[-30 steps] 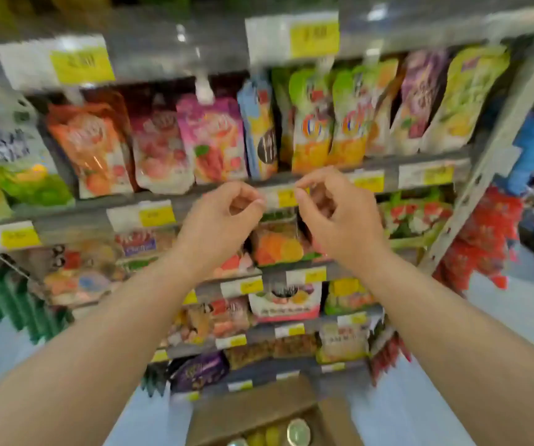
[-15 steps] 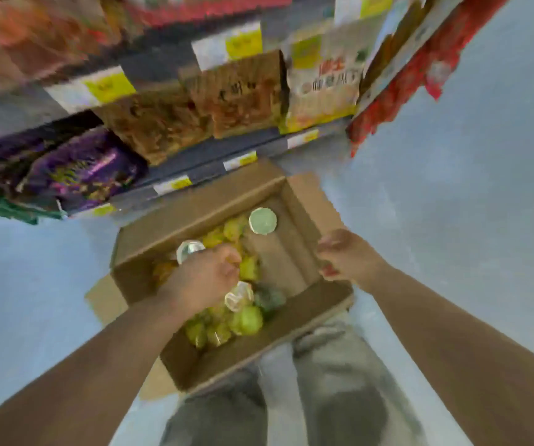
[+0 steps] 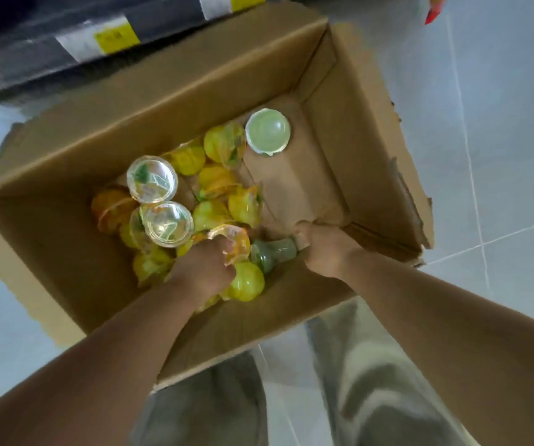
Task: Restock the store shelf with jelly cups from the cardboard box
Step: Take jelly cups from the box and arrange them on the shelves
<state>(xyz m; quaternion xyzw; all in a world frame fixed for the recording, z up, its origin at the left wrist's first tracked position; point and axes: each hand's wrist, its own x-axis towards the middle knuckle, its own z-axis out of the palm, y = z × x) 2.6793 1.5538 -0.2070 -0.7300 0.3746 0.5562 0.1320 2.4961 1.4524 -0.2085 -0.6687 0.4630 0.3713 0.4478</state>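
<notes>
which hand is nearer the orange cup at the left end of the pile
Left. The left hand, gripping a second orange cup, is a little right of the orange cup; the right hand is across the box, holding the green cup.

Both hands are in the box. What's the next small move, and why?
Probably lift both hands straight up out of the cardboard box. The left hand curls round an orange jelly cup, and the right hand appears to grip a green jelly cup lying on its side. Each hand seems loaded, so more reaching would likely gain nothing.
</notes>
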